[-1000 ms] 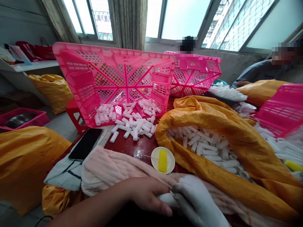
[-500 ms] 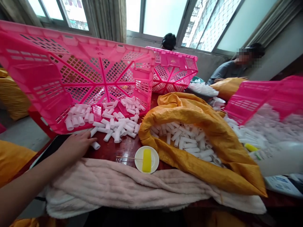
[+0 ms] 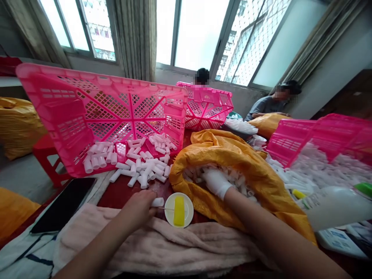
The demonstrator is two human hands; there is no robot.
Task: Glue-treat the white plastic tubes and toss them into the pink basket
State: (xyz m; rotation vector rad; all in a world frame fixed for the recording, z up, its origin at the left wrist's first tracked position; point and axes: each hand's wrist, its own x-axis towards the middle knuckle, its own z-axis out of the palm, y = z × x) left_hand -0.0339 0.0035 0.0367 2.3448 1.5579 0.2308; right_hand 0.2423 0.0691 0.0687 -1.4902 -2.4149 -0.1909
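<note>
My left hand (image 3: 138,209) is shut on a short white tube (image 3: 157,202), just left of a small white dish (image 3: 186,221) that holds a yellow sponge. My right hand (image 3: 216,183), in a white glove, reaches into the mouth of an orange woven sack (image 3: 232,149) and is buried among white tubes. A loose pile of white tubes (image 3: 139,166) lies on the red tabletop (image 3: 116,199), spilling from a tilted pink plastic crate (image 3: 101,104). A pink towel (image 3: 154,244) lies under my forearms.
A black phone (image 3: 63,205) lies at the left table edge, above a red stool (image 3: 48,161). Another pink crate (image 3: 206,106) stands behind, near a seated person (image 3: 269,106). At right, a pink crate (image 3: 290,141) sits among heaped white tubes, beside a white bottle (image 3: 334,207).
My left hand has moved from the tube pile toward the dish, now gripping a tube. My right hand has entered the sack. The view has turned slightly, shifting the crates.
</note>
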